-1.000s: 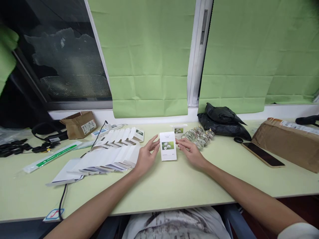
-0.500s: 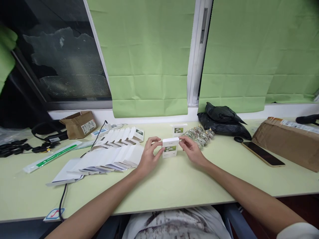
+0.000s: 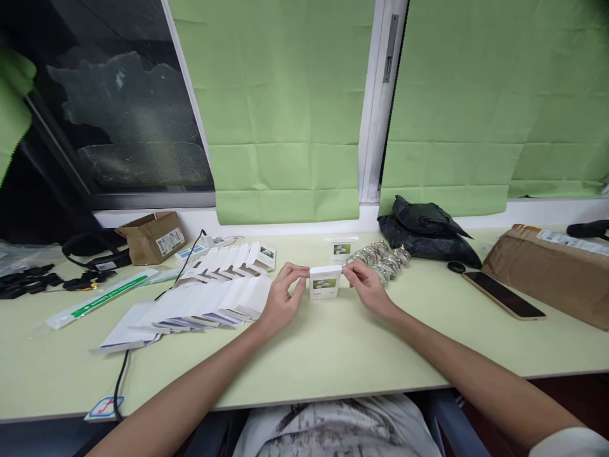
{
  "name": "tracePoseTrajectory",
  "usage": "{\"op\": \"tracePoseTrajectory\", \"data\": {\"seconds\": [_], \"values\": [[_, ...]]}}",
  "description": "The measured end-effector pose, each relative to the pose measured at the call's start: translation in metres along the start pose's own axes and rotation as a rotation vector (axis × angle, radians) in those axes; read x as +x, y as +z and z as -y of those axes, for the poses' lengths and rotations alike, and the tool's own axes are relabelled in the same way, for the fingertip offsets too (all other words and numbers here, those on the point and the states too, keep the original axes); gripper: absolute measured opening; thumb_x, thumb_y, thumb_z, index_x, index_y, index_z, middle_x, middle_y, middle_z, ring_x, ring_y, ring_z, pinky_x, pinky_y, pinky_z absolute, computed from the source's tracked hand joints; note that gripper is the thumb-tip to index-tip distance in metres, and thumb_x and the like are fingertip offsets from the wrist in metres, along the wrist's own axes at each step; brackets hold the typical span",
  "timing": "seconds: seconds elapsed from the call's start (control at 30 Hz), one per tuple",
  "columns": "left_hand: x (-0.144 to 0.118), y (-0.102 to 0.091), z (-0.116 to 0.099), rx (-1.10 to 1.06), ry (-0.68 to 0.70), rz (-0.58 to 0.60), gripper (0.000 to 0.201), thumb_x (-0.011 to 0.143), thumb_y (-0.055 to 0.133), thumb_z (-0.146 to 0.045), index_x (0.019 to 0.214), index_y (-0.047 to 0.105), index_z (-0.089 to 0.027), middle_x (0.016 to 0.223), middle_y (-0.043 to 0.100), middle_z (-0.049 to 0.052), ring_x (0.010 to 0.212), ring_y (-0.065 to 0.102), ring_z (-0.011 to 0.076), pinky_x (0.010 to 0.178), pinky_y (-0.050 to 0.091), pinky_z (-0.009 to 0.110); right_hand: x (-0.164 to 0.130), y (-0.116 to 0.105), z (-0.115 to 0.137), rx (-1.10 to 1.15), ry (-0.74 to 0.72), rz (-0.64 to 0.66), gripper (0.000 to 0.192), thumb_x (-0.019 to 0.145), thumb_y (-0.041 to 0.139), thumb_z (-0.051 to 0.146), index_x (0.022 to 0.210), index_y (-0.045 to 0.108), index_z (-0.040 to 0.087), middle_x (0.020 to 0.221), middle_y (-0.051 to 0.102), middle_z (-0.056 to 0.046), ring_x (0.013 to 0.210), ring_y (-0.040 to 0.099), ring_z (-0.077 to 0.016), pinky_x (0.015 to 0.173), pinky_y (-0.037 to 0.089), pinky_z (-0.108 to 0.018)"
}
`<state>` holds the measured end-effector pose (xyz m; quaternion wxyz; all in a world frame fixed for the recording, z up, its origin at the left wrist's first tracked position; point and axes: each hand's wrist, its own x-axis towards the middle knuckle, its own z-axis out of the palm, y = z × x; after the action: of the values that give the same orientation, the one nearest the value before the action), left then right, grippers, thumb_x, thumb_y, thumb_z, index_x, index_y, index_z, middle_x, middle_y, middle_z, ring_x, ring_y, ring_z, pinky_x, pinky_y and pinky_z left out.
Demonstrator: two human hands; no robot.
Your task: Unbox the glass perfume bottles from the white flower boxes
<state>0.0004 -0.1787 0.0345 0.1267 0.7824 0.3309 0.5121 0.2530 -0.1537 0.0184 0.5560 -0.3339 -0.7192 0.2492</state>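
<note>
While both hands meet at the centre of the frame, I have the small white box point(image 3: 325, 282) pinched between them: my left hand point(image 3: 280, 299) closes thumb and fingers on its left edge, and my right hand point(image 3: 367, 289) closes fingertips on its upper right corner. It stands upright on the pale green table point(image 3: 333, 355), already formed into a box, its top flap looking folded down or nearly so; I cannot tell whether it is tucked home.

Just behind it, toward the upper middle, one finished box point(image 3: 341, 249) with the same flower picture stands by itself. To the right of that, a cluster of small glass jars point(image 3: 383, 259) lies near my right hand, apparently not yet packed.

Left of centre, two fanned rows of flat white cartons point(image 3: 209, 298) lie unfolded, so I judge the work is at an early stage: one box done, one in hand, many flats and jars left.

Further right a phone point(image 3: 502, 295) lies flat, with a black bag point(image 3: 425, 231) behind the jars and a brown parcel point(image 3: 547, 270) at the right edge.
</note>
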Motion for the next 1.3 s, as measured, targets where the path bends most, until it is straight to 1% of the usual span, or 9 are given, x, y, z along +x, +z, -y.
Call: {"op": "tracePoseTrajectory", "data": {"seconds": [0.27,0.4,0.5,0.63,0.77,0.87,0.97,1.13,1.3], "values": [[0.003,0.003,0.000,-0.070,-0.090,-0.033,0.029,0.107,0.049,-0.035,0.100,0.073,-0.022,0.107,0.064,0.007,0.111,0.062,0.0217,0.100,0.048,0.038,0.001,0.001,0.000,0.099,0.051,-0.019,0.038,0.098,0.061,0.054,0.078,0.066,0.021,0.079,0.050,-0.001,0.075,0.049,-0.0169,0.065,0.042,-0.029],[0.003,0.005,0.002,-0.049,-0.098,-0.038,0.027,0.107,0.049,-0.035,0.100,0.072,-0.022,0.116,0.063,0.008,0.115,0.060,0.0213,0.101,0.049,0.039,0.001,0.002,-0.003,0.104,0.052,-0.001,0.031,0.094,0.066,0.052,0.098,0.075,0.023,0.090,0.057,-0.004,0.080,0.053,-0.0177,0.068,0.045,-0.030],[0.003,0.006,0.005,-0.096,-0.126,-0.018,0.027,0.106,0.049,-0.039,0.106,0.070,-0.023,0.122,0.059,0.009,0.121,0.058,0.0223,0.096,0.056,0.038,0.000,0.001,-0.006,0.040,0.037,0.007,0.032,0.093,0.069,0.051,0.108,0.076,0.025,0.098,0.057,-0.005,0.084,0.055,-0.0184,0.074,0.049,-0.032],[0.002,0.009,0.006,-0.151,-0.138,0.008,0.023,0.103,0.055,-0.041,0.112,0.070,-0.025,0.128,0.054,0.010,0.126,0.056,0.0227,0.091,0.061,0.037,-0.002,-0.001,-0.005,-0.044,0.021,-0.011,0.030,0.092,0.070,0.049,0.113,0.075,0.028,0.118,0.053,-0.008,0.106,0.057,-0.0229,0.089,0.053,-0.037],[0.002,0.010,0.006,-0.125,-0.117,-0.001,0.019,0.102,0.058,-0.037,0.111,0.070,-0.026,0.127,0.053,0.009,0.123,0.058,0.0219,0.091,0.062,0.036,-0.005,-0.002,0.003,-0.166,-0.074,-0.036,0.022,0.095,0.067,0.043,0.112,0.075,0.031,0.132,0.051,-0.009,0.129,0.050,-0.0292,0.105,0.047,-0.047],[0.002,0.009,0.006,-0.053,-0.083,-0.008,0.017,0.103,0.057,-0.034,0.109,0.070,-0.025,0.126,0.054,0.009,0.120,0.059,0.0214,0.088,0.060,0.034,-0.006,0.000,0.010,-0.242,-0.166,0.001,0.016,0.100,0.061,0.036,0.109,0.073,0.030,0.129,0.055,-0.009,0.128,0.051,-0.0291,0.111,0.041,-0.051],[0.001,0.008,0.004,0.008,-0.064,-0.005,0.016,0.103,0.056,-0.032,0.107,0.069,-0.024,0.126,0.055,0.009,0.117,0.059,0.0209,0.084,0.058,0.032,-0.007,0.002,0.014,-0.256,-0.210,0.037,0.014,0.102,0.058,0.033,0.106,0.070,0.028,0.123,0.057,-0.009,0.123,0.054,-0.0277,0.109,0.042,-0.049],[-0.002,0.009,0.000,0.062,-0.033,0.014,0.012,0.099,0.063,-0.034,0.104,0.069,-0.024,0.126,0.054,0.008,0.114,0.060,0.0219,0.087,0.057,0.035,-0.009,0.005,0.017,-0.264,-0.222,0.053,0.013,0.103,0.056,0.034,0.104,0.068,0.027,0.120,0.055,-0.010,0.118,0.055,-0.0275,0.106,0.044,-0.047],[-0.003,0.011,0.000,0.055,-0.037,0.026,0.015,0.101,0.060,-0.034,0.099,0.072,-0.025,0.126,0.051,0.008,0.101,0.061,0.0187,0.065,0.055,0.026,-0.011,0.007,0.020,-0.253,-0.248,0.069,0.014,0.103,0.054,0.032,0.105,0.067,0.028,0.117,0.055,-0.010,0.114,0.057,-0.0267,0.102,0.047,-0.045]]}}
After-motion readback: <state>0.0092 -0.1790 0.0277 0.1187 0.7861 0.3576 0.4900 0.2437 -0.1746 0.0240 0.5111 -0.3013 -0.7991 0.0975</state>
